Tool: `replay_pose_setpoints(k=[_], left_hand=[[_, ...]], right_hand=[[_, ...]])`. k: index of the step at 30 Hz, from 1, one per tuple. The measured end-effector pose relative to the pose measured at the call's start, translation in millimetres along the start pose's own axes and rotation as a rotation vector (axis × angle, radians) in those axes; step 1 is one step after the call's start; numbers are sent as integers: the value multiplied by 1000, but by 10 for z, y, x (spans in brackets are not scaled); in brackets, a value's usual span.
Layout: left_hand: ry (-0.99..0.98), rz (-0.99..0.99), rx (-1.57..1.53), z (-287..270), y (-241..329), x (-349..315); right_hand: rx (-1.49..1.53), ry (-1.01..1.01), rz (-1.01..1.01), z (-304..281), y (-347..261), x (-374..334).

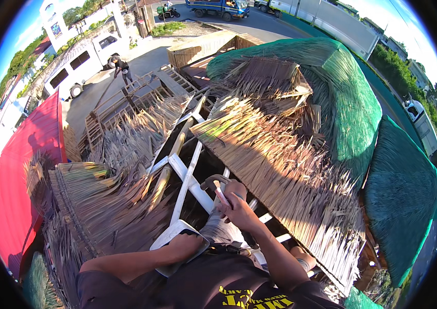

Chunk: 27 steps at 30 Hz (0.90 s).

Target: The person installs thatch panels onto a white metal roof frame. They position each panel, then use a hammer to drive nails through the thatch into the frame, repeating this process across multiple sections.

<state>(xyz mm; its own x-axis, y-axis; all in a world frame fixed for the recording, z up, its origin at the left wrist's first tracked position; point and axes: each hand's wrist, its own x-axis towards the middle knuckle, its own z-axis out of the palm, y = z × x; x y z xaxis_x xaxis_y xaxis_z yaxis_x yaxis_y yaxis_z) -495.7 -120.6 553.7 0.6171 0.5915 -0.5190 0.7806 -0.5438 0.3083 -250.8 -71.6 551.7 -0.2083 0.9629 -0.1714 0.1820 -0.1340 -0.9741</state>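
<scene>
My left hand (187,245) grips a white open container (163,238) close to my body at the lower middle. Its inside looks dark and I cannot make out what is in it. My right hand (241,212) closes around a small paintbrush (221,194), its bristle end pointing up and away from me, above my bent leg. Ahead of the brush, white-painted wooden beams (187,177) cross over a dark gap in the roof. A bamboo pole (163,181) runs along the ridge to their left.
Thatch panels slope away on the left (120,195) and right (285,159). Green netting (352,108) covers thatch farther right; a red roof (25,170) lies left. Below, a person (122,69) stands near a white van (82,64); a blue truck (218,7) is on the road.
</scene>
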Motion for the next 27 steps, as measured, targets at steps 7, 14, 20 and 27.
replay_pose_setpoints(k=[7, 14, 20, 27], left_hand=[[-24, -18, -939, -491, -116, 241], [-53, 36, -2175, -939, -65, 918], [-23, 165, -2409, -716, -599, 1662], [631, -365, -2048, -176, -2659, 3609]], right_hand=[[-251, 198, 101, 76, -22, -267], [-24, 282, -186, 34, -430, 111], [-284, 478, -196, -18, 15, 1030], [-303, 382, 374, -583, 1191, 2600]])
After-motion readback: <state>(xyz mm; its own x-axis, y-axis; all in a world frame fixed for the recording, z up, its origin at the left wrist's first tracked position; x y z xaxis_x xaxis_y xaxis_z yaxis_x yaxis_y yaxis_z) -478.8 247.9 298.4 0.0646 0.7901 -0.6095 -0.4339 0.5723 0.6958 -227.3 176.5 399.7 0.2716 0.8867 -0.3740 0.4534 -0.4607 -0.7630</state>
